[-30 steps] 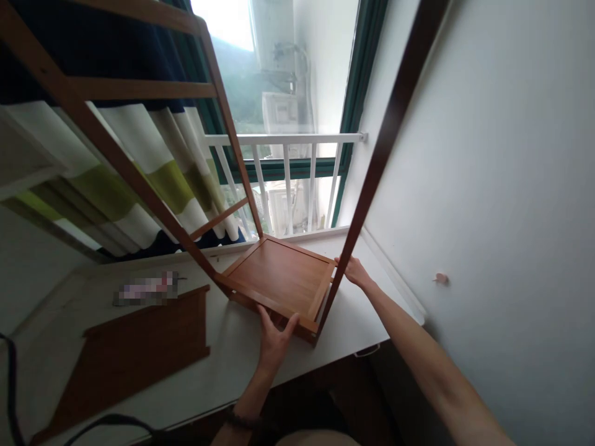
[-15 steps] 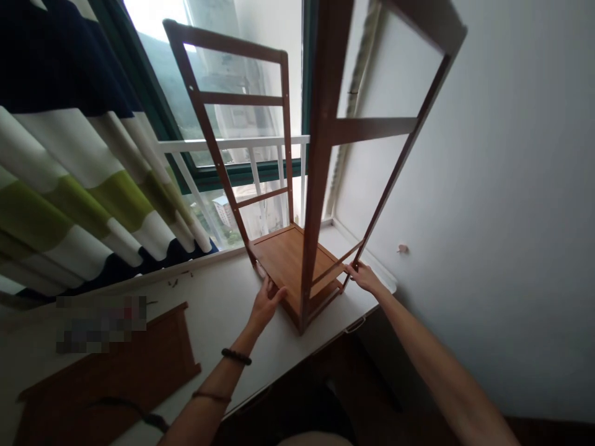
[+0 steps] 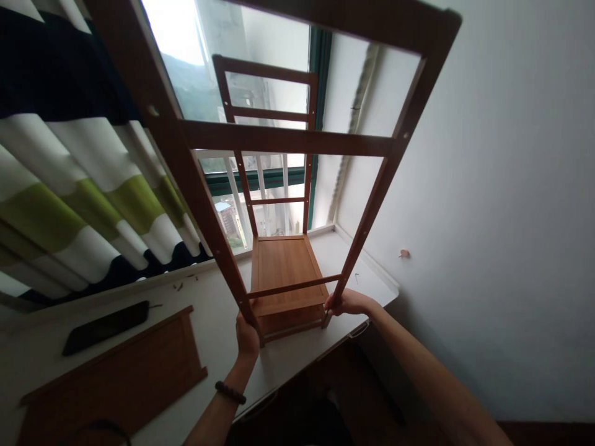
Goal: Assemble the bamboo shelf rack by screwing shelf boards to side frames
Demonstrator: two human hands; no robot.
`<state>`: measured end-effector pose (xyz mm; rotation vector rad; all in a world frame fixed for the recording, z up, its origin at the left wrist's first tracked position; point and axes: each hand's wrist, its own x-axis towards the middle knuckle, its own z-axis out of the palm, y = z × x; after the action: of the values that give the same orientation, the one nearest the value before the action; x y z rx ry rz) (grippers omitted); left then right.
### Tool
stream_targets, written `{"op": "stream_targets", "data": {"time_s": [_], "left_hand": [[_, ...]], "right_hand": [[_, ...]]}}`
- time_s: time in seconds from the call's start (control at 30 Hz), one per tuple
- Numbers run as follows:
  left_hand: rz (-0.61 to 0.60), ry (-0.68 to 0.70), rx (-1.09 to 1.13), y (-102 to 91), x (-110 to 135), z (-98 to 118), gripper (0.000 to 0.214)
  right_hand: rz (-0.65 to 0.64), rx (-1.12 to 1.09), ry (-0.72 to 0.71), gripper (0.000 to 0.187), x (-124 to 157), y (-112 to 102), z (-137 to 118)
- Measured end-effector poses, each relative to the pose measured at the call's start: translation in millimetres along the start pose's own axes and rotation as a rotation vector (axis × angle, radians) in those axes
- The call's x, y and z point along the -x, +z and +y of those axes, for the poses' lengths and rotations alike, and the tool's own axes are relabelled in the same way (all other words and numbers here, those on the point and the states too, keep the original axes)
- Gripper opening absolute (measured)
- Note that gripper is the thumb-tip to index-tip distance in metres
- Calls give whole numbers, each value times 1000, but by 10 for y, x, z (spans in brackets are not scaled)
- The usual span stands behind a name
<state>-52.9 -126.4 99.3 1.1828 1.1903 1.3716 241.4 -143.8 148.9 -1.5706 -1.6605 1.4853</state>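
From my remote seat I see the wooden rack (image 3: 288, 139) upright on the worktop (image 3: 218, 303), its tall near frame toward me and the matching far frame (image 3: 266, 75) on the window side, with a flat shelf (image 3: 286, 263) low between them. Both hands have hold of it: the left hand (image 3: 248, 334) is wrapped around the near left leg (image 3: 186, 179) close to its foot, and the right hand (image 3: 346, 303) grips the near right leg (image 3: 365, 232) at about shelf height. The light down there is dim, so I can't tell whether both near feet bear fully on the surface.

I take the step in hand as steadying or shifting the rack. To do it well, I'd have both hands push evenly and low, because the tall frames could sway if one side leads. I'd guide the near right foot carefully; the front edge of the worktop is close by. The separate wooden panel (image 3: 116, 365) and the dark flat object (image 3: 106, 327) lie off to the left, with small loose pieces (image 3: 179, 286) behind, and a thin bent rod (image 3: 357, 277) lies beyond the right hand; I'd leave these outside the feet's path.
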Motion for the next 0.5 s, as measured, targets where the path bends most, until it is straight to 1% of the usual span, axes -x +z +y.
{"op": "stream_targets", "data": {"time_s": [0.1,0.17,0.23,0.33,0.4,0.5], "left_hand": [[108,32,-24,-90,-117,42,61],[150,38,-47,-134,-162,60,56],[185,37,-69,-164,-158,62,51],[205,34,-88,-201,-41,47,48],[183,38,-101,-241,88,36,51],[129,59,-166,-324,267,29,47]], "right_hand": [[-65,-85,30,26,-4,54,-65],[-45,-150,51,27,-21,72,-99],[45,-206,61,27,-74,92,-119],[217,-249,61,19,-219,153,-127],[296,-252,61,17,-331,217,-130],[378,-238,58,22,-482,319,-149]]}}
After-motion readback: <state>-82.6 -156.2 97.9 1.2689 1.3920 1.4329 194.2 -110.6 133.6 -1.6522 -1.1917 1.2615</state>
